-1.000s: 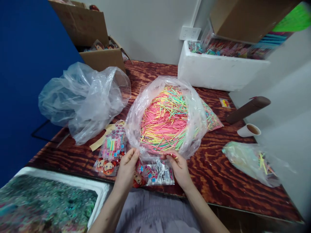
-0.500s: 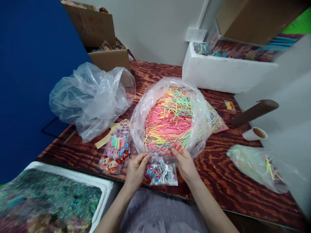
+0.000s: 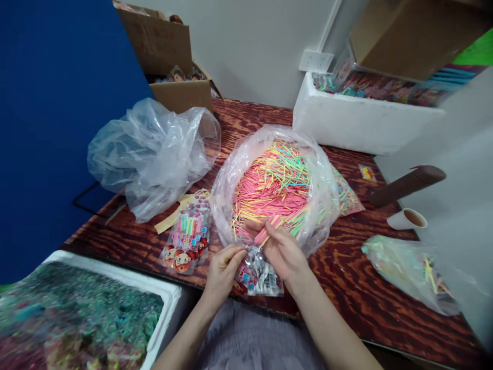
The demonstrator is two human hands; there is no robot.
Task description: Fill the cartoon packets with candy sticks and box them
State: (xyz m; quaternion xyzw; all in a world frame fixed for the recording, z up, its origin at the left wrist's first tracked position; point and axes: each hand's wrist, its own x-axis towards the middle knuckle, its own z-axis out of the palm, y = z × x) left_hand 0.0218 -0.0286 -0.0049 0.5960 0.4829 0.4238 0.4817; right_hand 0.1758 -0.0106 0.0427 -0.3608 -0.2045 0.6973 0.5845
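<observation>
My right hand point(image 3: 287, 257) pinches a small bundle of pink and yellow candy sticks point(image 3: 265, 234) at the near rim of a big clear plastic bag point(image 3: 222, 205). Inside that bag lies a heap of thin pink, yellow and green sticks point(image 3: 275, 180). With thumb and fingers closed, my left hand point(image 3: 222, 270) grips the top edge of a small printed clear packet point(image 3: 264, 280) at the table's front edge. The bundle's lower end is close to the packet's top. Left of it lie printed packets point(image 3: 187, 239) with coloured sticks and cartoon faces.
A crumpled clear bag point(image 3: 157, 154) and cardboard box point(image 3: 183, 95) stand at left. A white foam box point(image 3: 358, 121) is behind. To the right are a brown bottle point(image 3: 408, 185), a paper cup point(image 3: 406, 219) and a plastic bag point(image 3: 404, 267). Another foam box point(image 3: 169, 298) is front left.
My right hand has lifted slightly and turned, so the bundle of sticks shows more clearly, pointing down at the packet. My left hand still grips the packet. The whole view has shifted slightly.
</observation>
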